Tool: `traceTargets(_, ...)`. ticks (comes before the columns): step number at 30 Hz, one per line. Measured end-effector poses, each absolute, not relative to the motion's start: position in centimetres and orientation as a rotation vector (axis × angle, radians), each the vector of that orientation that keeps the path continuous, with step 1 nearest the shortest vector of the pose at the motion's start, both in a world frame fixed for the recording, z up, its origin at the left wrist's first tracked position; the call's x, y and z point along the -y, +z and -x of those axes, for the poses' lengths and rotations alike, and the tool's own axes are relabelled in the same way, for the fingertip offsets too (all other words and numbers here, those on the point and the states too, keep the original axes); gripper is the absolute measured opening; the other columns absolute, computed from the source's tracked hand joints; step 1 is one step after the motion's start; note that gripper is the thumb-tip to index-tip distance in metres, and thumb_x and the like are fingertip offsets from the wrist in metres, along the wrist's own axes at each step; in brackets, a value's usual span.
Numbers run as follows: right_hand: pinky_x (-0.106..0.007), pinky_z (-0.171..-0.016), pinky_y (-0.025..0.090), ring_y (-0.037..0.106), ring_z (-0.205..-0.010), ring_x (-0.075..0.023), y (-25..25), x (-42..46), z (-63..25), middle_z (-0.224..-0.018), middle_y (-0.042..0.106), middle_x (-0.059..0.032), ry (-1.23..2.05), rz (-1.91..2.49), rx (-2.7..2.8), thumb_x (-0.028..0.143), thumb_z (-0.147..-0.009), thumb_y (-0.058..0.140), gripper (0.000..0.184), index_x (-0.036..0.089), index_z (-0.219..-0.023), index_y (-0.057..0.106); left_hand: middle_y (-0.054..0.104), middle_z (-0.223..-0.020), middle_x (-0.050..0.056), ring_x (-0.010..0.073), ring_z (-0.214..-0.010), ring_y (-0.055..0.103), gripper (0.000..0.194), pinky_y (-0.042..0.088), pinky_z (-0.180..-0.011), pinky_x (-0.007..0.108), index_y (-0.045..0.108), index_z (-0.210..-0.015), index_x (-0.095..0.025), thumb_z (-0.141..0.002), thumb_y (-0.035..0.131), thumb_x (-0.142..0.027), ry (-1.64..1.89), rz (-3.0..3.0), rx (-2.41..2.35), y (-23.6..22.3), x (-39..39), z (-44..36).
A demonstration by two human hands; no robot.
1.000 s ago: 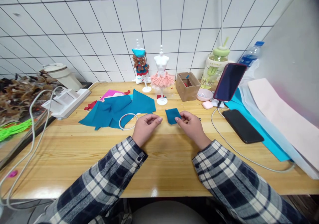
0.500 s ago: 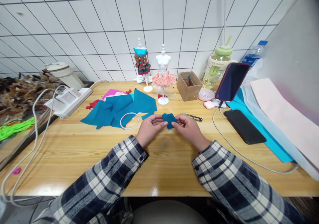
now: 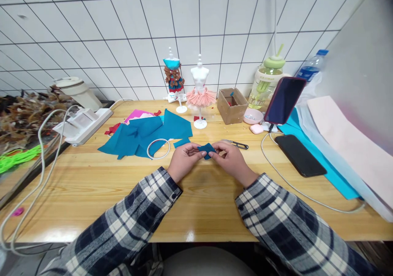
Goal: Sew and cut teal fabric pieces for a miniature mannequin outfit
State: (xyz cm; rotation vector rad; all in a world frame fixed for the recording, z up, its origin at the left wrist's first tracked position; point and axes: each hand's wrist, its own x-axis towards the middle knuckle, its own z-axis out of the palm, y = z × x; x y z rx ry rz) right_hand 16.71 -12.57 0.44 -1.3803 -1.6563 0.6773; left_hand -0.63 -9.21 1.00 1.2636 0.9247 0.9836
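Between my two hands is a small piece of teal crepe paper [image 3: 206, 148], held just above the table. My left hand [image 3: 185, 158] pinches its left side between thumb and fingers. On the other side, my right hand [image 3: 231, 158] grips its right edge the same way. Thread snips [image 3: 239, 144] lie just behind my right hand. Beyond my left hand are a narrow teal strip [image 3: 181, 142], a white ring [image 3: 158, 149] and larger teal sheets [image 3: 138, 135]. A small white dress form [image 3: 200, 79] with a pink ruffled skirt [image 3: 201, 98] stands behind the hands.
A second dress form [image 3: 173, 77] wears a finished-looking outfit. A cardboard box [image 3: 232, 106], pink bowl [image 3: 253, 116] and bottle [image 3: 266, 84] stand at the back. Two phones, one upright [image 3: 285, 101] and one flat [image 3: 301, 155], are right, with paper sheets [image 3: 350, 141]. A power strip [image 3: 87, 126] sits left.
The teal piece appears smaller and lower between my fingers, its upper edge folded or tipped down. My hands have come slightly closer together. The whole view has shifted slightly.
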Motion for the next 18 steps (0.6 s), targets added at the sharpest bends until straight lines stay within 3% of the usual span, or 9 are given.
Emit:
traceTargets(4,-0.025,-0.061,0.046,0.063,-0.072,-0.0151,0.4,12.6,-16.5,-0.085,0.069,-0.0022,0.922,1.331,1.519,0.027,-0.076,0.062,0.028,0.021,-0.103,0.059,0.072,-0.072,0.002,0.0176,-0.070,0.067,0.037,0.053,-0.077,0.034,0.064,-0.078,-0.015,-0.056,0.084,-0.037,0.988,-1.295,-0.927,1.0,9.3,0.7)
traceTargets(7,-0.026,-0.064,0.047,0.063,-0.072,-0.0152,0.4,12.6,-16.5,-0.081,0.069,-0.0023,0.986,1.308,1.489,0.028,-0.075,0.063,0.023,0.020,-0.096,0.062,0.072,-0.075,0.004,0.0175,-0.072,0.067,0.034,0.053,-0.075,0.033,0.064,-0.079,-0.014,-0.059,0.082,-0.036,0.992,-1.331,-0.922,1.0,9.4,0.7)
traceTargets(9,-0.027,-0.063,0.046,0.061,-0.069,-0.0150,0.4,12.5,-16.5,-0.078,0.068,-0.0021,0.948,1.340,1.501,0.030,-0.074,0.064,0.014,0.019,-0.084,0.063,0.072,-0.080,0.005,0.0179,-0.074,0.067,0.034,0.053,-0.075,0.033,0.065,-0.083,-0.014,-0.061,0.081,-0.034,1.007,-1.380,-0.911,1.0,9.4,0.8)
traceTargets(12,-0.026,-0.060,0.044,0.057,-0.061,-0.0135,0.5,12.5,-16.7,-0.071,0.066,-0.0001,0.810,1.413,1.576,0.030,-0.075,0.064,0.011,0.020,-0.079,0.064,0.072,-0.090,0.007,0.0197,-0.082,0.067,0.034,0.052,-0.079,0.033,0.067,-0.094,-0.016,-0.064,0.078,-0.030,0.996,-1.530,-0.913,1.4,9.4,0.9)
traceTargets(18,-0.029,-0.069,0.047,0.060,-0.078,-0.0170,0.8,12.8,-16.9,-0.089,0.067,-0.0042,0.529,1.337,1.758,0.023,-0.078,0.059,0.011,0.021,-0.087,0.065,0.072,-0.082,0.007,0.0207,-0.081,0.066,0.008,0.050,-0.082,0.034,0.073,-0.076,-0.019,-0.074,0.071,-0.026,1.047,-1.880,-0.962,2.0,9.2,1.4)
